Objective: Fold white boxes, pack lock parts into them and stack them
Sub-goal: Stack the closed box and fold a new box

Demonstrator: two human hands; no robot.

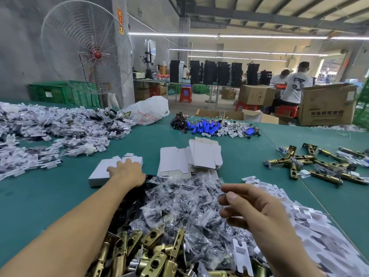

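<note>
white box [99, 172], folded shut, lies flat on the green worktop [50, 196] left of centre. the left grip [127, 170], a bare hand, rests on top of it with fingers spread and fairly straight, pressing down rather than curling round it. just right of the box sits a stack of flat box blanks [205, 154], some fanned out and slightly overlapping.

nearer the person, a heap of clear bags [183, 200] with small dark parts in them spreads between the two arms. the right grip [253, 210] hovers over this heap, fingers loosely curled and thumb close to the forefinger; whether anything is pinched there cannot be told. below the bags, at the near edge, lie brass latches [151, 252] piled together. to the right of the hand runs a drift of white card inserts [311, 222].

further right, more brass latches [311, 162] are scattered on the worktop. on the left a big heap of white bagged pieces [60, 126]. at the far side, blue batteries [207, 126] with wires and a white plastic bag [149, 110]. behind stand a large fan [87, 48], green crates [60, 92], cardboard cartons [327, 104] and seated people [295, 84].
</note>
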